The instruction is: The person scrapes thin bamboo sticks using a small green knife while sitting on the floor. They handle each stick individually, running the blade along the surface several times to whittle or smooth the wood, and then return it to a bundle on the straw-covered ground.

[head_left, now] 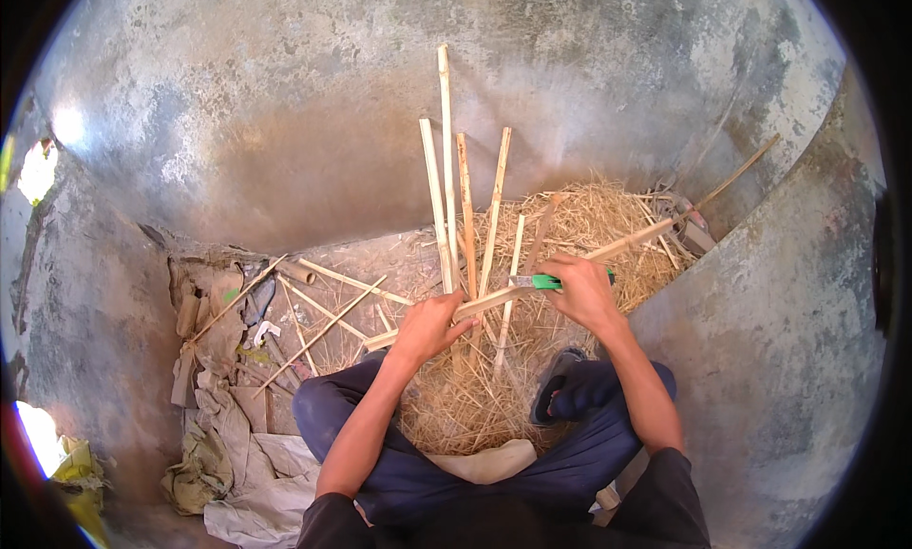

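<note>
Approx. 6-7 o'clock from the view's ctr., a pale wooden strip is gripped by the L hand, w/ the thumb laid on the near side. The strip is set slantwise, w/ its near end at approx. 8 o'clock & its far end at approx. 3. Betw. 3 & 4 o'clock, a green-handled knife is clasped in the R hand, beneath which the strip is passed. The blade is pointed twd. 9 o'clock, at the strip's upper edge (whether wood is touched can't be told).

At 12 o'clock, several upright sticks are fanned in front of the grey wall. More loose sticks are strewn at approx. 8 o'clock, some crossed. A heap of straw is seen at 2 o'clock, & straw-like shavings are spread at 6, betw. the bent, dark-trousered legs. At 7 o'clock, crumpled cloth is bunched; at 5, a dark sandal is worn on a foot.
</note>
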`<state>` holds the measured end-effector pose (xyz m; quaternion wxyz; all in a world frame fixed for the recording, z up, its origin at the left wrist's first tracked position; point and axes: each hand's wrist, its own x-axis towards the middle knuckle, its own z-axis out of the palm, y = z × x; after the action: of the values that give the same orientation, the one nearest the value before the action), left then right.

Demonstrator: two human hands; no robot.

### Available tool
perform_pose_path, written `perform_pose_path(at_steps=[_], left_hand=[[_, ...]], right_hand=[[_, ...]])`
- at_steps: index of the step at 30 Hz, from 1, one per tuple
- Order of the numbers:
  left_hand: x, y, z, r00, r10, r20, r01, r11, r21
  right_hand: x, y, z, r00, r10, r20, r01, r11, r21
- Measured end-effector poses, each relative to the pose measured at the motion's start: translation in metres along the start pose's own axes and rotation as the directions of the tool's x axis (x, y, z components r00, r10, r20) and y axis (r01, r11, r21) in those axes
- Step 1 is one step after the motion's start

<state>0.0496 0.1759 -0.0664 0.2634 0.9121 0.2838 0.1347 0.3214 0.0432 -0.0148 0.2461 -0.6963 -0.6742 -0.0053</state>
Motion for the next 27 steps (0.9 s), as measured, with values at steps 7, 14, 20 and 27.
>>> perform_pose_path(at_steps=[7, 14, 20, 27], left_hand=[[0.0, 0.009, 0.0, 1.0, -0.021, 0.01, 0.023, 0.913, -0.408], [-0.004, 0.029, 0.014, 0.978, -0.189, 0.09, 0.2, 0.72, -0.664], [-0.011, 0.05, 0.035, 0.997, -0.078, -0.03, 0.033, 0.697, -0.716], [-0.012, 0.046, 0.03, 0.979, 0.181, 0.097, -0.007, 0.5, -0.866]], right_hand=[[-0.007, -0.026, -0.018, 0.962, 0.061, -0.268, -0.041, 0.996, 0.08], [-0.006, -0.02, -0.009, 0.931, 0.326, -0.162, -0.193, 0.82, 0.538], [-0.002, -0.019, 0.005, 0.916, 0.396, -0.06, -0.193, 0.568, 0.8], [-0.008, -0.019, 0.013, 0.913, 0.401, -0.074, -0.167, 0.533, 0.829]])
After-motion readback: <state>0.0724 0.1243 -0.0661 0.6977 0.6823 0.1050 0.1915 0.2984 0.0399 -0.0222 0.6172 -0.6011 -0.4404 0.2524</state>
